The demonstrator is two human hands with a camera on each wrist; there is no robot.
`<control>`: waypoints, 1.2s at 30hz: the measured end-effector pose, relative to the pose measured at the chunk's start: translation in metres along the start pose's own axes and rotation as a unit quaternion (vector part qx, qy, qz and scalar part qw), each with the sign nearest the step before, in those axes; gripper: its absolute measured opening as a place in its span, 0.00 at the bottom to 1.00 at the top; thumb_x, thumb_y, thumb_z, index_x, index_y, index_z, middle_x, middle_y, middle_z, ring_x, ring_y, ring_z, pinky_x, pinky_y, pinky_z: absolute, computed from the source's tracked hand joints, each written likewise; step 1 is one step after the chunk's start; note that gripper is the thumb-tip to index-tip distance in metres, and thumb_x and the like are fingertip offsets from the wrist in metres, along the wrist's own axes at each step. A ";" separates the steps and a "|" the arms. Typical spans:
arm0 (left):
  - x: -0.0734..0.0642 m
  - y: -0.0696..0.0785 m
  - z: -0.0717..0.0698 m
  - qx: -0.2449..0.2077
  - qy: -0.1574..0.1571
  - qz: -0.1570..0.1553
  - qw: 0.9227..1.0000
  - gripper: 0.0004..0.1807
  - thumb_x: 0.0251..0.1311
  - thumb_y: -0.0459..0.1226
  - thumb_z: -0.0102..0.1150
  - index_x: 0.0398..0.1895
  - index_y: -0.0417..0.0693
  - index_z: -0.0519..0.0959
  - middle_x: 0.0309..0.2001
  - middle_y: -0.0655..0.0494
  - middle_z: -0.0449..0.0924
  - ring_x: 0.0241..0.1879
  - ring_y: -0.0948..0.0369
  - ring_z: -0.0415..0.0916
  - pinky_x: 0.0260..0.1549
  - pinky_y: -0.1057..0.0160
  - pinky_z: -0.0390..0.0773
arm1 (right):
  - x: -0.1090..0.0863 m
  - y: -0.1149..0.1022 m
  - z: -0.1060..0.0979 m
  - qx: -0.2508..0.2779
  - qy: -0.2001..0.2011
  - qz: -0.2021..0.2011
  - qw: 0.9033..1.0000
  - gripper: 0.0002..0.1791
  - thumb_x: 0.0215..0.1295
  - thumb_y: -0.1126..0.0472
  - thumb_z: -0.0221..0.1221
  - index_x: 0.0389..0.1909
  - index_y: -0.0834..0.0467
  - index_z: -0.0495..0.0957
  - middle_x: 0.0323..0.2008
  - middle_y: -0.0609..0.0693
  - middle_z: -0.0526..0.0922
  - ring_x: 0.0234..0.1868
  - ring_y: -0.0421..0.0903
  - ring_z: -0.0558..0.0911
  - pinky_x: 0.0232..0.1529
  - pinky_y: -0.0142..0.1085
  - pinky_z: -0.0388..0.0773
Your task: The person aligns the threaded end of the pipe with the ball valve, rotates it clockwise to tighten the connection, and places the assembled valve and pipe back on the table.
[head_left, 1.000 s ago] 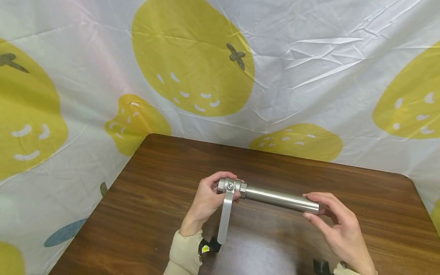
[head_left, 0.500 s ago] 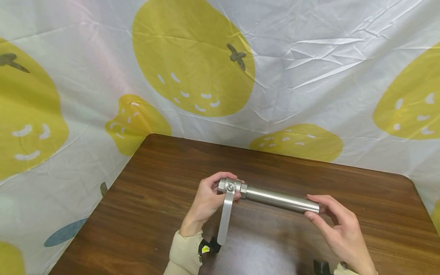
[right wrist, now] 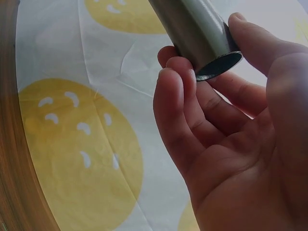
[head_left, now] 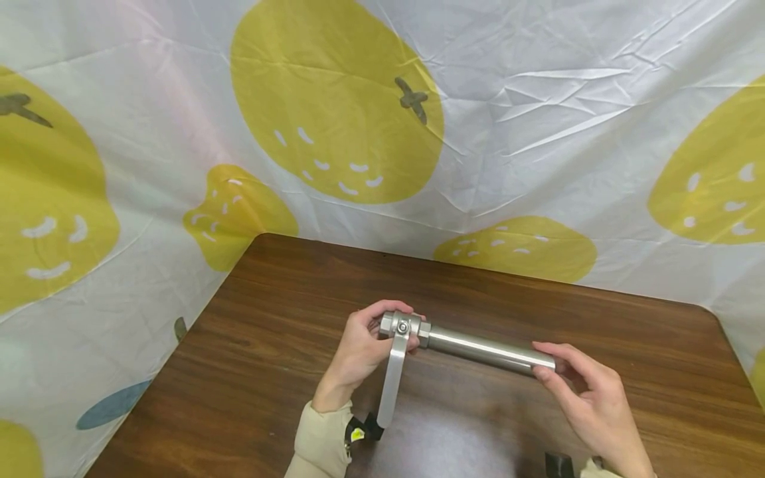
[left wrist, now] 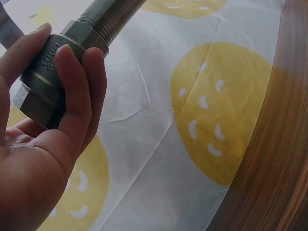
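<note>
My left hand (head_left: 358, 345) grips the body of a steel ball valve (left wrist: 50, 62), fingers curled round it; raised lettering including "1000" shows in the left wrist view. The valve's flat lever handle (head_left: 391, 385) points down toward the left wrist. A smooth steel pipe (head_left: 478, 346) runs from the valve's hex end to the right, with a few threads (left wrist: 96, 26) showing at the joint. At the pipe's far end my right hand (head_left: 597, 392) pinches it between thumb and fingers. The pipe's open end (right wrist: 219, 66) faces my right palm.
Below the hands lies a dark brown wooden table (head_left: 287, 285) with rounded corners. White cloth (head_left: 508, 133) printed with yellow fruit hangs along its back and left sides. Black wrist mounts (head_left: 373, 425) sit at the cuffs of the light sleeves (head_left: 319, 438).
The right fingers have shifted slightly toward the pipe's open end and downward around it. The valve and pipe have barely moved, and the left hand keeps its grip.
</note>
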State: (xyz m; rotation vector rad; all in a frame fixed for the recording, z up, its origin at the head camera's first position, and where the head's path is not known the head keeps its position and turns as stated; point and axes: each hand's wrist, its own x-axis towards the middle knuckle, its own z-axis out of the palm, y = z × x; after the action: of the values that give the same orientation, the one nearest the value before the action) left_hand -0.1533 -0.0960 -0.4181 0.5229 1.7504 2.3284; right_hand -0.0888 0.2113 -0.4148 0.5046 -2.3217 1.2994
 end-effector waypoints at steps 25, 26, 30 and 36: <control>0.001 -0.001 -0.001 0.007 0.004 0.014 1.000 0.28 0.46 0.30 0.74 0.50 0.29 0.73 0.44 0.49 0.84 0.43 0.60 0.82 0.39 0.58 0.86 | 0.005 0.007 0.007 0.226 0.001 -0.111 0.968 0.30 0.36 0.87 0.67 0.46 0.81 0.71 0.51 0.61 0.78 0.52 0.43 0.78 0.47 0.22 0.75; 0.001 -0.001 -0.001 0.007 0.005 0.015 1.000 0.28 0.46 0.30 0.74 0.50 0.29 0.73 0.45 0.48 0.84 0.42 0.60 0.82 0.38 0.57 0.87 | 0.006 0.008 0.008 0.228 0.000 -0.117 0.967 0.28 0.38 0.85 0.68 0.46 0.81 0.71 0.51 0.61 0.78 0.52 0.43 0.78 0.47 0.22 0.75; 0.000 -0.001 -0.001 0.007 0.005 0.012 1.000 0.28 0.46 0.30 0.73 0.50 0.29 0.73 0.44 0.50 0.84 0.42 0.60 0.82 0.38 0.57 0.87 | 0.006 0.012 0.008 0.246 -0.006 -0.139 0.959 0.25 0.47 0.79 0.68 0.45 0.83 0.69 0.52 0.64 0.75 0.54 0.45 0.77 0.45 0.23 0.76; 0.000 -0.001 -0.001 0.005 0.004 0.014 1.000 0.28 0.46 0.30 0.73 0.50 0.28 0.72 0.44 0.51 0.85 0.42 0.61 0.82 0.38 0.58 0.87 | 0.007 0.013 0.008 0.254 -0.004 -0.149 0.956 0.21 0.50 0.78 0.67 0.43 0.82 0.69 0.51 0.63 0.76 0.53 0.45 0.78 0.44 0.24 0.76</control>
State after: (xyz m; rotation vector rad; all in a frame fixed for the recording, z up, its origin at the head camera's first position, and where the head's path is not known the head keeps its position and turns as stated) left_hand -0.1539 -0.0963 -0.4190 0.5443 1.7701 2.3451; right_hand -0.1026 0.2100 -0.4237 0.9787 -1.8070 1.7301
